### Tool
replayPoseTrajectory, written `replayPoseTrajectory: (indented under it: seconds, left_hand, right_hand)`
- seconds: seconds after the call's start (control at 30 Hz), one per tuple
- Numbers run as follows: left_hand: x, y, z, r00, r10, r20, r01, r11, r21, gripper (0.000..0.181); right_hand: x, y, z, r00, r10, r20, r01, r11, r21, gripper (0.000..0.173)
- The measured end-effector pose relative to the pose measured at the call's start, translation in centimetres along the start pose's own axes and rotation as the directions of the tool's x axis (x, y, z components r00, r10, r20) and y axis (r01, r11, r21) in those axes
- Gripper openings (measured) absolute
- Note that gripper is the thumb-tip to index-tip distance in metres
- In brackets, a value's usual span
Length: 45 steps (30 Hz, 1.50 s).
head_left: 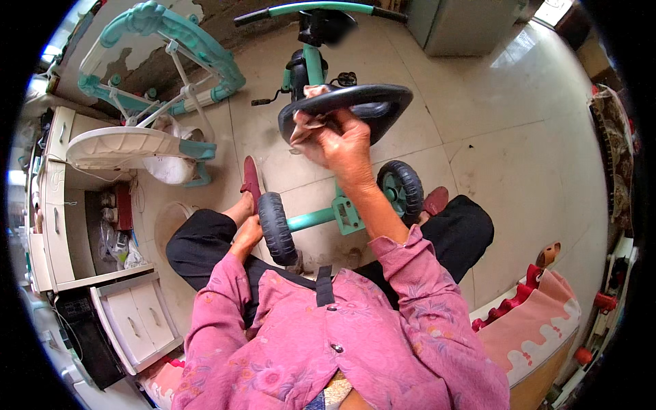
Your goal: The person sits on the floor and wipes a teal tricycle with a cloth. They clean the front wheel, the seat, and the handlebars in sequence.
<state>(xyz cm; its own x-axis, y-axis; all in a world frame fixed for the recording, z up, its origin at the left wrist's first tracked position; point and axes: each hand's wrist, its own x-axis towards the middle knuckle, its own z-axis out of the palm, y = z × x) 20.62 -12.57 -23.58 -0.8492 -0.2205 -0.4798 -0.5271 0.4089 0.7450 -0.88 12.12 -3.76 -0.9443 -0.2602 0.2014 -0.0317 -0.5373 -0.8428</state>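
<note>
A child's tricycle with a teal frame (310,219) stands between my knees, its handlebar (320,8) at the far end. My right hand (344,146) grips a crumpled pinkish cloth (306,128) against the near edge of the black seat (353,100). Part of the cloth shows above the seat's rim. Low on the left, my left hand (248,234) is at the outer side of the left rear wheel (277,228); its fingers are partly hidden, so its hold cannot be told. The right rear wheel (400,190) is beside my right forearm.
A teal and white baby walker (138,141) lies tipped at the left, near a white cabinet (57,225) and a round bin (171,225). A grey box-like appliance (469,28) stands at the top right. A pink cloth cover (538,323) lies at the lower right.
</note>
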Motion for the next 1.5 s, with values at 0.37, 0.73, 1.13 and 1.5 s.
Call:
replayPoseTrajectory:
  seconds: [0.37,0.73,1.13,1.5]
  left_hand:
    - [-2.2,20.0,-2.1,0.74,0.381,-0.554,-0.64,0.653,-0.406,0.055]
    - [-3.0,20.8,-3.9,0.621,0.643,-0.448,-0.719,0.695,0.001,0.022]
    - [-3.1,21.0,-2.4,0.648,0.538,-0.539,-0.642,0.766,-0.008,0.042]
    - [-1.3,20.0,-0.2,0.662,0.122,-0.739,-0.738,0.278,-0.615,0.02]
  right_hand:
    - [-5.9,3.1,3.9,0.98,0.189,0.062,-0.171,0.959,-0.225,0.017]
    - [-8.2,-0.6,-2.8,0.939,0.336,-0.074,-0.342,0.937,-0.077,0.024]
    - [-6.9,-3.7,-3.8,0.987,-0.147,-0.071,0.113,0.929,-0.353,0.033]
    - [-5.1,1.0,10.7,0.662,-0.049,0.748,0.75,0.048,-0.66,0.035]
